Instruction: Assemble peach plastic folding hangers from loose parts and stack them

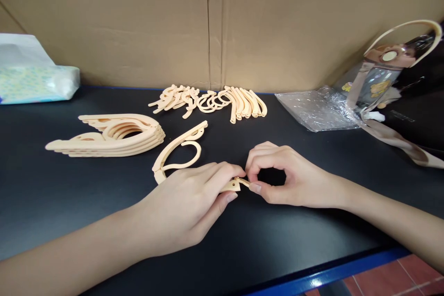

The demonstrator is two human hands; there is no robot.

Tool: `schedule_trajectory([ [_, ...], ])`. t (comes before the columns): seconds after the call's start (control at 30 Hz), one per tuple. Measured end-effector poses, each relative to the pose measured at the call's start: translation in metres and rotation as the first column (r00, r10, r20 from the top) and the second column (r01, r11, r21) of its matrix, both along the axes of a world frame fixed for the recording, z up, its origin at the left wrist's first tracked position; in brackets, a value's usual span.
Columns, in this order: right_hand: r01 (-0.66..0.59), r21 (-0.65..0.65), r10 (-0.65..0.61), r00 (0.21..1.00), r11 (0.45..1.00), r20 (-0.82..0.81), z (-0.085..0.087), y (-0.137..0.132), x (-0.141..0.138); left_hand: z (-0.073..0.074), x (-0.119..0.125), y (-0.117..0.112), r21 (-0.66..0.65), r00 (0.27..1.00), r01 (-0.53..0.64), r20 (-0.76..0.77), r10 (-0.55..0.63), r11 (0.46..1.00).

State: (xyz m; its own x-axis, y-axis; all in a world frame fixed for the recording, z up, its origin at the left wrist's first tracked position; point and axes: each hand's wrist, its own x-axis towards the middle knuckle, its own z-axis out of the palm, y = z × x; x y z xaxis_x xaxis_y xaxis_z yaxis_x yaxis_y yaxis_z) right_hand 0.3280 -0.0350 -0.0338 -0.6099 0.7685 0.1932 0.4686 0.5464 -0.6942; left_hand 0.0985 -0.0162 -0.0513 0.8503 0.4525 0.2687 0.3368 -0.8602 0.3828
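My left hand (189,203) pinches the near end of a cream plastic hanger piece (176,150) that curves away over the black table (52,194). My right hand (287,175) meets it, thumb and forefinger curled and pinched on a small cream tab (239,184) at the same joint. Both hands are closed on the piece, fingertips almost touching.
A stack of assembled cream hangers (111,136) lies to the left. A pile of loose cream parts (211,99) lies at the back by the cardboard wall (215,23). A tissue pack (34,81) sits far left; a clear plastic bag (317,108) and a bottle with strap (385,71) sit right.
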Motion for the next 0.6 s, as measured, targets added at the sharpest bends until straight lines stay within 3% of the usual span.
schedule_trajectory([
  [0.6, 0.048, 0.005, -0.048, 0.999, 0.999, 0.005, 0.0028, -0.0011, 0.0008, 0.0007, -0.0008, -0.0006, -0.108, 0.999, -0.034, -0.012, 0.033, 0.994],
])
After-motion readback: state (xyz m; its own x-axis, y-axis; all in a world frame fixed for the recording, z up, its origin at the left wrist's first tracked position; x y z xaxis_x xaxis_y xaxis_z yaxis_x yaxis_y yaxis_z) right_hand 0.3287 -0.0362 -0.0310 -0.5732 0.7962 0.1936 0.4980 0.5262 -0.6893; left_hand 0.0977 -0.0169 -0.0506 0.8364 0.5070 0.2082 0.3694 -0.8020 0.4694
